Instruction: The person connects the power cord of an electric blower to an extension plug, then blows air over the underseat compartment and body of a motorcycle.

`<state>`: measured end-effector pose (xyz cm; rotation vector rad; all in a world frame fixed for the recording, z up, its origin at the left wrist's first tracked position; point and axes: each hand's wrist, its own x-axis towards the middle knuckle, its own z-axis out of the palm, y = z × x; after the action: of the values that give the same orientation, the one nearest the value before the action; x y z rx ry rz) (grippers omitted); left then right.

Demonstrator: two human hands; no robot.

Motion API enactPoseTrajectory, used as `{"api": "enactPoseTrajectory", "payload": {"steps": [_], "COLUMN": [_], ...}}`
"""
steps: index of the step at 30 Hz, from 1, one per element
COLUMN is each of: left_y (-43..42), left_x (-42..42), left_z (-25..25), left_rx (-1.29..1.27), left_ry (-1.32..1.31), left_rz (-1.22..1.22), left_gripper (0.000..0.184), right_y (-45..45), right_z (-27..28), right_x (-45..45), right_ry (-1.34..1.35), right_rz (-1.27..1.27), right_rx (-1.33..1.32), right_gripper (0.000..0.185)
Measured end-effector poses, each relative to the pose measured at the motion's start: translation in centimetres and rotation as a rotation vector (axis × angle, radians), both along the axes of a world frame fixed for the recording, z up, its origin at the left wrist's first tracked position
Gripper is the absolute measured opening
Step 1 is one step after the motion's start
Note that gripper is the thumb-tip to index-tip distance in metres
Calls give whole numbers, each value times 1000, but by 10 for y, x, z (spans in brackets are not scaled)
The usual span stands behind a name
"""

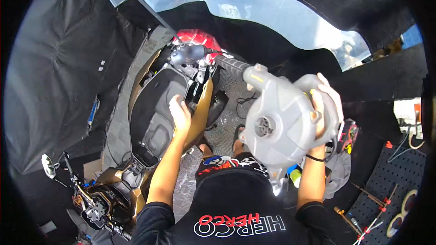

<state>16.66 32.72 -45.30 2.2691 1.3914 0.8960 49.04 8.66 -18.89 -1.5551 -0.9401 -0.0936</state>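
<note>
A large grey blower (284, 122) with a round vented intake and a black ribbed nozzle is held up in front of me. My right hand (324, 104) is wrapped round its handle at the right side. The nozzle (231, 66) points up and left, towards the rear of a scooter. My left hand (180, 114) is raised over the right edge of the scooter's open storage compartment (159, 118), fingers apart and holding nothing. Gold side panels (202, 113) flank the black compartment. The red tail light (197, 39) lies beyond it.
The scooter's handlebar (97, 208) and a mirror (49, 166) are at lower left. A black pegboard (390, 172) with tape rolls (408, 202) stands at right. Black sheeting (59, 63) hangs at left, with a blue tube (93, 111) on it. A black cable (243, 104) crosses the floor.
</note>
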Motion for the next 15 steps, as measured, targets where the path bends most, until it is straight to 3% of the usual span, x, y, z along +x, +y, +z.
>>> {"api": "enactPoseTrajectory", "payload": {"steps": [2, 4, 6, 8, 9, 11, 15], "left_y": [0, -1, -2, -5, -13, -36, -82], "left_x": [23, 44, 56, 64, 66, 61, 27], "left_z": [43, 85, 107, 122, 122, 125, 74], "left_rx": [90, -71, -20, -241, -203, -367, -623], "left_ry": [-31, -233, -262, -369, -355, -263, 9], "left_rz": [33, 35, 34, 20, -5, -100, -412], "left_gripper": [32, 35, 29, 22, 16, 14, 17], "right_y": [8, 22, 29, 33, 33, 35, 26], "right_z": [-13, -8, -14, -18, -23, -24, -28], "right_x": [19, 25, 33, 37, 40, 49, 58], "right_ry": [-39, -26, 1, 59, 89, 114, 93], "right_rz": [-9, -10, 20, 26, 20, 26, 10], "right_rx": [26, 38, 36, 78, 77, 60, 35], "right_gripper": [19, 18, 16, 16, 17, 18, 18]}}
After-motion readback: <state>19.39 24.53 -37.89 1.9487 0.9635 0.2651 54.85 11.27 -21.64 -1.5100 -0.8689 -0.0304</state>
